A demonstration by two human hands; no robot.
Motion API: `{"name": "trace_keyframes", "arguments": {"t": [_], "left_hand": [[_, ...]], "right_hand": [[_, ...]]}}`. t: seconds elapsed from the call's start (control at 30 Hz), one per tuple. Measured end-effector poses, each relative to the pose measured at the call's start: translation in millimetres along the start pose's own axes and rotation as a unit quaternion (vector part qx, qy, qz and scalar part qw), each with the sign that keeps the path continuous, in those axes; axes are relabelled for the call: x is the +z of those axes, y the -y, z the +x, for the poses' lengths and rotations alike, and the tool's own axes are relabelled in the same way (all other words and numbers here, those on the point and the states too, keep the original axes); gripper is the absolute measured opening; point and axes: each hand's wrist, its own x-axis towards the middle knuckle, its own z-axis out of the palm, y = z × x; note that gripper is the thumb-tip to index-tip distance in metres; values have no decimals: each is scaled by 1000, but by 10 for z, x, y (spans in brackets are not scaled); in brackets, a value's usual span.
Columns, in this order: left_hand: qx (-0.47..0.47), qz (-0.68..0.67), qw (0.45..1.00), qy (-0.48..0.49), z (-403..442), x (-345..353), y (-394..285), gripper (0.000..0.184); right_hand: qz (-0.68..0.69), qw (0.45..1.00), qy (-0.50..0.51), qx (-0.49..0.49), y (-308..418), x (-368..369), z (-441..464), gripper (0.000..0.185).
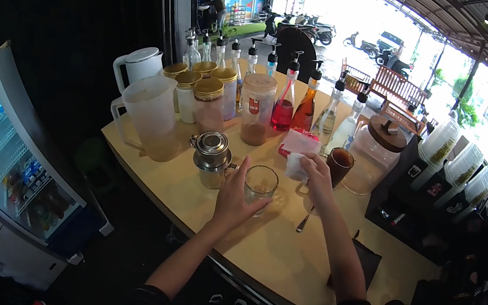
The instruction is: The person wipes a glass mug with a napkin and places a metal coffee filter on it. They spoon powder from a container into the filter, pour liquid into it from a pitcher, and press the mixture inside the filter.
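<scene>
Curving around the left side of a clear, straight-walled drinking glass (261,182), the left hand (233,200) is spreading its thumb and fingers well apart, the thumb crossing before the glass's lower wall and the index finger pointing up along its left edge. The glass is standing upright on the pale wood-coloured table (258,256), its mouth lying between fingertip and thumb; how firmly these fingers are pressing, one cannot tell. The right hand (318,177) is bringing its fingertips together on a crumpled white tissue (294,169), which is hanging just beyond the fingers, to the right of the glass's rim and apart from it. Just behind that tissue, a red-and-white soft packet (301,141) is lying on the table. Close to the right hand's outer side, a dark brown cylindrical mug (340,162) is standing, and a slim metal spoon (305,221) is lying nearer the person, below the right wrist. Beyond the left hand's fingers, a shiny metal drip filter (213,144) is sitting on a clear glass mug (211,178), while a large translucent plastic pitcher (150,111) is standing further left.
</scene>
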Motion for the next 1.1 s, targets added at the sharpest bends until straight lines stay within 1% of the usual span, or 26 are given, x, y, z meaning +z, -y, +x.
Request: {"name": "trace_keyframes", "arguments": {"t": [0.03, 0.07, 0.1, 0.13, 0.17, 0.2, 0.23, 0.27, 0.3, 0.33, 0.37, 0.4, 0.47, 0.5, 0.57, 0.6, 0.67, 0.7, 0.77, 0.8, 0.87, 0.9, 0.97, 1.0, 1.07, 1.1], "left_hand": [[-6, -5, 1000, 1, -3, 2, 4, 104], [-11, -9, 1000, 1, 4, 4, 7, 103], [-8, -10, 1000, 2, 10, 11, 20, 103], [-3, -14, 1000, -6, 5, 23, 40, 102], [1, -18, 1000, -13, -2, 32, 49, 102], [4, -20, 1000, -11, -2, 22, 35, 102], [-19, -31, 999, 1, -4, 1, 8, 101], [-42, -42, 998, 12, -5, -14, -4, 100], [-42, -41, 998, 10, -10, -13, 4, 100], [-25, -33, 999, 0, -22, -10, 18, 100], [-8, -26, 1000, -11, -32, -16, 33, 101], [-9, -25, 1000, -13, -53, -32, 43, 101], [-20, -68, 997, -38, -97, -55, 53, 99], [-22, -67, 997, -40, -109, -61, 63, 99], [-25, -71, 996, -48, -141, -69, 90, 96], [-26, -69, 996, -48, -153, -66, 118, 96], [-62, -140, 988, 5, -153, -45, 178, 95], [-60, -139, 988, 4, -144, -45, 180, 95], [-46, -126, 991, 9, -149, -59, 187, 92], [-45, -124, 991, 5, -157, -90, 189, 92], [-18, -134, 990, -48, -193, -194, 213, 89], [-17, -132, 990, -51, -238, -240, 294, 89], [-98, -180, 957, -207, -318, -312, 550, 89], [-98, -177, 957, -209, -308, -344, 642, 89], [-177, -185, 936, -240, -293, -373, 824, 92], [-171, -132, 954, -210, -286, -324, 968, 93]], "right_hand": [[-203, 978, -29, -29, -39, -51, 30, 23], [-397, 914, -57, -56, -73, -104, 51, 20], [-422, 903, -79, -31, -6, 59, -8, 16], [-421, 903, -82, -32, -77, 79, 47, 16], [-508, 845, -79, -148, -192, 51, 131, 15], [-583, 767, -73, -259, -276, 36, 203, 15], [-613, 748, -67, -245, -326, 35, 255, 26], [-614, 747, -67, -247, -383, -1, 297, 26], [-646, 715, -31, -266, -497, -59, 331, 28], [-674, 682, 6, -284, -581, -70, 320, 31], [-730, 604, -1, -319, -675, -89, 262, 33], [-730, 604, 1, -320, -682, -76, 210, 33], [-716, 647, 17, -262, -590, -21, 87, 30], [-716, 647, 21, -262, -554, -19, 38, 30], [-743, 634, 79, -201, -497, -40, -52, 35], [-742, 635, 80, -201, -511, -72, -59, 35], [-750, 636, 55, -173, -530, -127, -50, 27], [-750, 635, 54, -175, -497, -99, -52, 27], [-640, 745, -7, -189, -438, -30, -56, 21], [-639, 744, -5, -192, -386, 20, -50, 21], [-555, 791, 18, -256, -268, 116, -16, 19], [-553, 791, 20, -259, -178, 195, -1, 19], [-496, 835, 11, -238, 46, 414, 26, 21], [-494, 836, 12, -239, 179, 568, 31, 21], [-498, 833, 57, -234, 356, 905, 84, 26], [-496, 834, 58, -234, 307, 1028, 169, 26]]}}
